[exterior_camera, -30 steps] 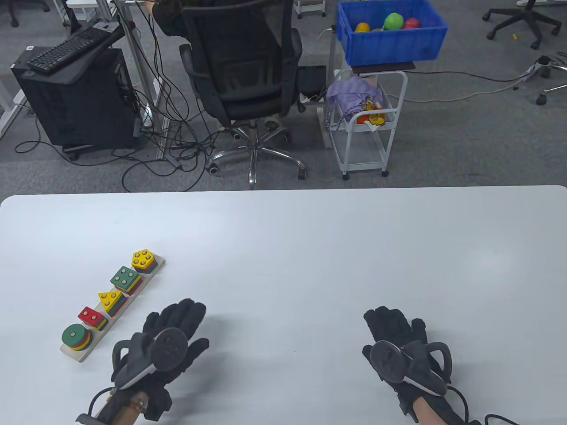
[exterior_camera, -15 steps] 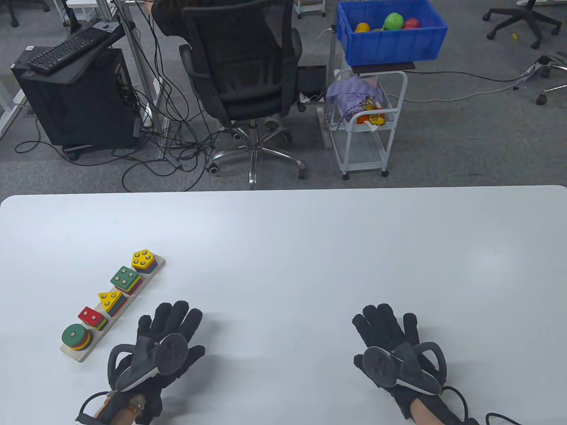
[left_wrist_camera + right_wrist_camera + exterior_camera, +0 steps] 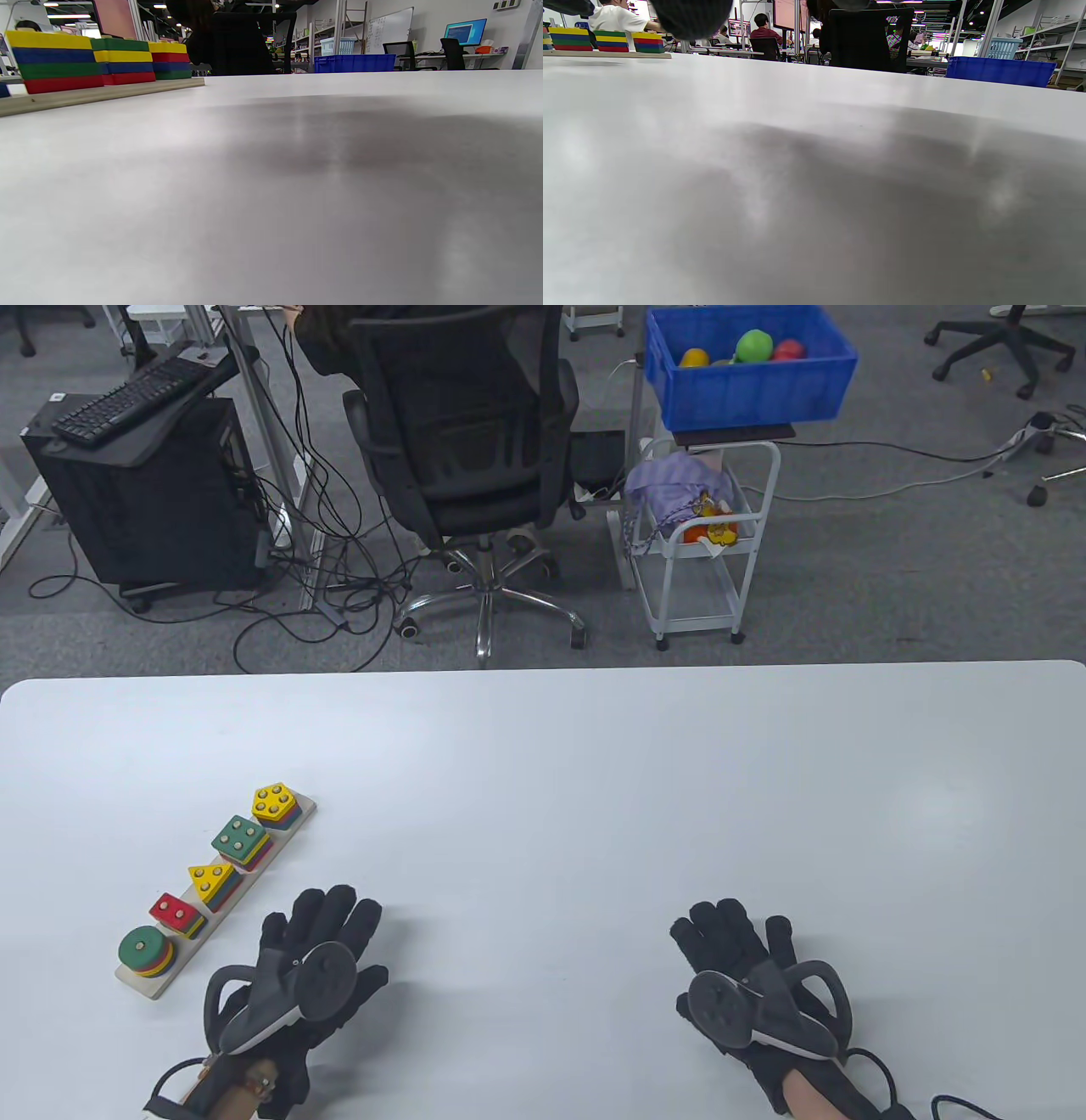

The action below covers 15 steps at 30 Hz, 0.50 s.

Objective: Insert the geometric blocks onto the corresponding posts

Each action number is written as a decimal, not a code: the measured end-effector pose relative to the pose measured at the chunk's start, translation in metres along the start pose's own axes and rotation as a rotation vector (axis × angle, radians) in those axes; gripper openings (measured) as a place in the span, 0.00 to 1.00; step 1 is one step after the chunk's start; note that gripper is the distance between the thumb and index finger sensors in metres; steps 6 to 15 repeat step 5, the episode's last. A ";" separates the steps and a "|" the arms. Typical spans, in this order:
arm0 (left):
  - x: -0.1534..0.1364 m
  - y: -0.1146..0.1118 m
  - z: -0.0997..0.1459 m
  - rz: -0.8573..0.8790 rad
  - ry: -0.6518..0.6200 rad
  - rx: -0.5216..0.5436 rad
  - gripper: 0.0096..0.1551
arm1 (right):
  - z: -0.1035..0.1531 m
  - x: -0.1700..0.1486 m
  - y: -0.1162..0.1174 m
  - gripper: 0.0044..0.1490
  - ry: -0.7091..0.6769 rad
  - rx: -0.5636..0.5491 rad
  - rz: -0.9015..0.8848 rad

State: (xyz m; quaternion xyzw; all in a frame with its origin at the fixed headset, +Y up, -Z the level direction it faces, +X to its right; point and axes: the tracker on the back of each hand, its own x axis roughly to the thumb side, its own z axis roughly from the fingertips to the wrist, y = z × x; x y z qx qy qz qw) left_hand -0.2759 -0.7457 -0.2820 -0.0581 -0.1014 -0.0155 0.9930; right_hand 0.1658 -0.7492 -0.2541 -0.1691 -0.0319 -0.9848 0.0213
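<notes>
A wooden base board (image 3: pixel 182 959) lies at the table's left, bearing five stacks of coloured blocks on posts: a yellow-topped pentagon (image 3: pixel 276 803), a green-topped square (image 3: pixel 240 840), a yellow triangle (image 3: pixel 212 882), a red rectangle (image 3: pixel 176 913) and a green disc (image 3: pixel 142 948). The stacks also show in the left wrist view (image 3: pixel 55 61) and far off in the right wrist view (image 3: pixel 611 41). My left hand (image 3: pixel 318 925) rests flat on the table just right of the board, fingers spread, holding nothing. My right hand (image 3: pixel 730 937) rests flat at the lower right, holding nothing.
The white table (image 3: pixel 577 780) stretches wide between and beyond the hands. Past its far edge stand an office chair (image 3: pixel 467 441), a white cart (image 3: pixel 704 534) with a blue bin (image 3: pixel 747 364), and a computer tower (image 3: pixel 144 492).
Both hands have drawn back a little toward the near edge and settled flat, the right also shifting slightly left. The board and blocks have not moved.
</notes>
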 end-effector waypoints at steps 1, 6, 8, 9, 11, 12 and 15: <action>0.001 -0.001 0.000 -0.004 -0.005 -0.003 0.44 | 0.000 0.000 0.000 0.49 0.002 0.002 -0.004; 0.004 -0.001 0.001 -0.019 -0.016 -0.009 0.44 | 0.000 0.004 0.000 0.48 0.001 0.007 0.005; 0.004 -0.001 0.001 -0.019 -0.016 -0.009 0.44 | 0.000 0.004 0.000 0.48 0.001 0.007 0.005; 0.004 -0.001 0.001 -0.019 -0.016 -0.009 0.44 | 0.000 0.004 0.000 0.48 0.001 0.007 0.005; 0.004 -0.001 0.001 -0.019 -0.016 -0.009 0.44 | 0.000 0.004 0.000 0.48 0.001 0.007 0.005; 0.004 -0.001 0.001 -0.019 -0.016 -0.009 0.44 | 0.000 0.004 0.000 0.48 0.001 0.007 0.005; 0.004 -0.001 0.001 -0.019 -0.016 -0.009 0.44 | 0.000 0.004 0.000 0.48 0.001 0.007 0.005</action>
